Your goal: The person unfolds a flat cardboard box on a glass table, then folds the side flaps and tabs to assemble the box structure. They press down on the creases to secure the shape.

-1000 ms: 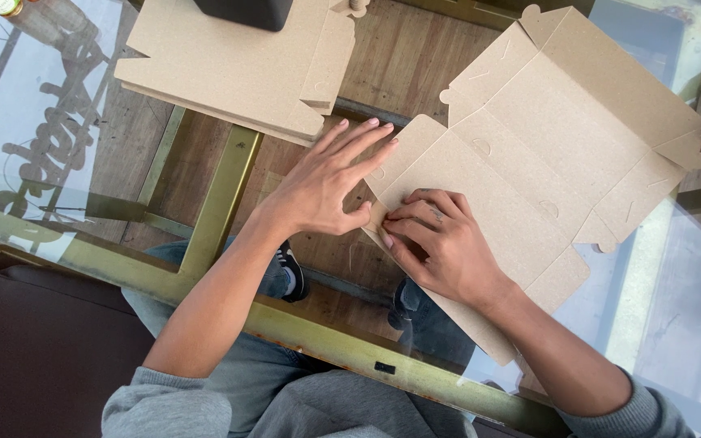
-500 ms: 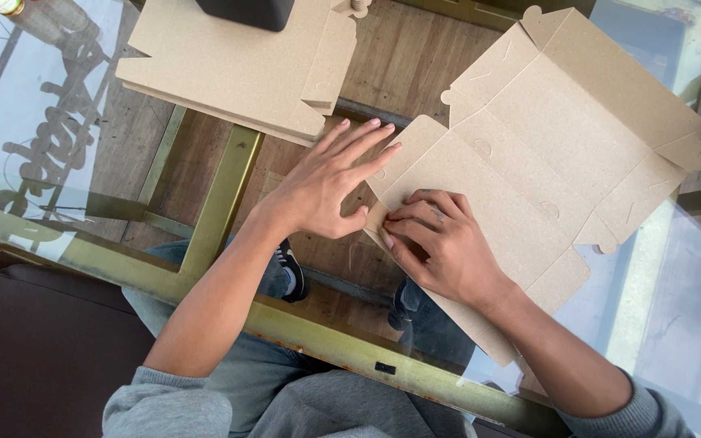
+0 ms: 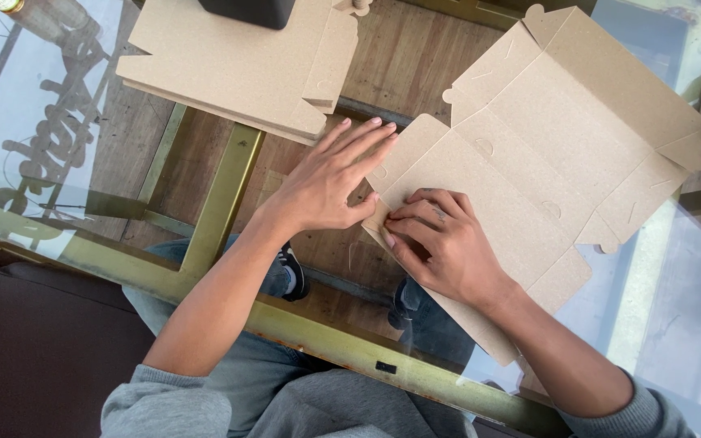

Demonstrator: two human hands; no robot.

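Note:
A flat, unfolded brown cardboard box blank (image 3: 545,154) lies on the glass tabletop (image 3: 50,105), with creases and tabs showing. My left hand (image 3: 330,178) lies flat with fingers spread beside the blank's near-left flap, fingertips touching its edge. My right hand (image 3: 436,243) presses down on the same flap, fingers curled, pinching its folded edge at the corner. Both forearms come from the bottom, in grey sleeves.
A stack of flat cardboard blanks (image 3: 237,65) lies at the top left with a dark object (image 3: 249,10) resting on it. The brass table frame (image 3: 221,203), wooden floor and my shoes show through the glass. A bottle (image 3: 10,6) stands at the far top left.
Almost nothing; my hands stay pressed on the flap, with only slight finger shifts.

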